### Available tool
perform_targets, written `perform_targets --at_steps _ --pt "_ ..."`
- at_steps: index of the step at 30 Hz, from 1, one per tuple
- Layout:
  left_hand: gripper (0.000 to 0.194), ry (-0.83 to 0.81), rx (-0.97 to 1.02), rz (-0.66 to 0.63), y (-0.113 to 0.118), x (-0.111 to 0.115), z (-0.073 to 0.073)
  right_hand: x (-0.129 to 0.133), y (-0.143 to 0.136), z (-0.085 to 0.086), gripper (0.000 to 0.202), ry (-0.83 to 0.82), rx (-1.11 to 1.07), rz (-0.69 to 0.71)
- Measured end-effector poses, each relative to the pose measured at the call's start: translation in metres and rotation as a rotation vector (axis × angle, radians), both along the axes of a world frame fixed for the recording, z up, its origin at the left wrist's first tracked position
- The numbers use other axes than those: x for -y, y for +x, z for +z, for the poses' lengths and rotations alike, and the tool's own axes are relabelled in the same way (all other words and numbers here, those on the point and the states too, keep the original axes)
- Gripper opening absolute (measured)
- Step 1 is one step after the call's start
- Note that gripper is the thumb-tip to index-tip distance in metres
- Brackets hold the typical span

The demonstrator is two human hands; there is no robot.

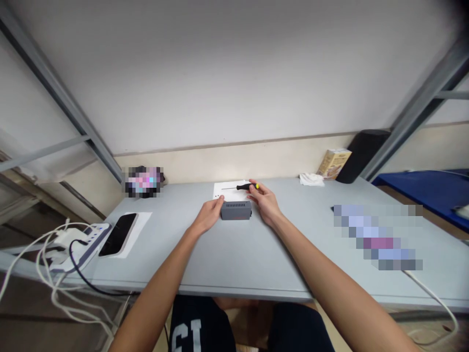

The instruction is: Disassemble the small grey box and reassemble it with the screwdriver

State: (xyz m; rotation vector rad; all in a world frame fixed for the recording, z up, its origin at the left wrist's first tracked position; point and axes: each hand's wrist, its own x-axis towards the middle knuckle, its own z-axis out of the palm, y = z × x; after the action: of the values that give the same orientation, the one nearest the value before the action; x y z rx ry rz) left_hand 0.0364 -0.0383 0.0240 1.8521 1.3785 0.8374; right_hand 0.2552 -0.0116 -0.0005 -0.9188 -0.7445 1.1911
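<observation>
A dark grey box-shaped device (236, 211) with a row of vent slots along its top stands on the grey desk in front of me. My left hand (211, 214) grips its left end, the thumb at the top edge. In my right hand (264, 199) is a screwdriver (245, 187) with a black handle and a yellow end, held between thumb and fingers. Its thin shaft points left, above a white sheet of paper (229, 195) behind the device. A few small dark specks, too small to name, lie on the paper near my left thumb.
At the left are a phone (119, 234) on white paper and a power strip (86, 249) with tangled cables. A yellow carton (334, 164), a crumpled tissue (311, 179) and a black cylinder (362, 155) stand back right. A blurred-out object with a white cable (432, 293) lies right.
</observation>
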Motion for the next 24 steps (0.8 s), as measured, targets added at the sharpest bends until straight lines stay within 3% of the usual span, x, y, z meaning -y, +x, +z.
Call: perform_targets --at_steps 4,10,15,24 --pt "0.058 0.073 0.044 0.174 -0.007 -0.01 -0.005 0.003 -0.004 -0.001 0.052 -0.002 0.07 0.044" --pt "0.03 0.167 -0.074 0.356 -0.015 -0.019 -0.012 0.006 -0.003 -0.001 0.056 -0.011 0.148 0.091" --pt "0.023 0.237 -0.154 0.373 -0.018 -0.023 -0.018 0.006 -0.002 -0.001 0.054 -0.022 0.117 0.096" --pt "0.022 0.272 -0.229 0.292 -0.018 -0.023 -0.024 0.003 -0.001 0.001 0.037 -0.03 -0.009 0.051"
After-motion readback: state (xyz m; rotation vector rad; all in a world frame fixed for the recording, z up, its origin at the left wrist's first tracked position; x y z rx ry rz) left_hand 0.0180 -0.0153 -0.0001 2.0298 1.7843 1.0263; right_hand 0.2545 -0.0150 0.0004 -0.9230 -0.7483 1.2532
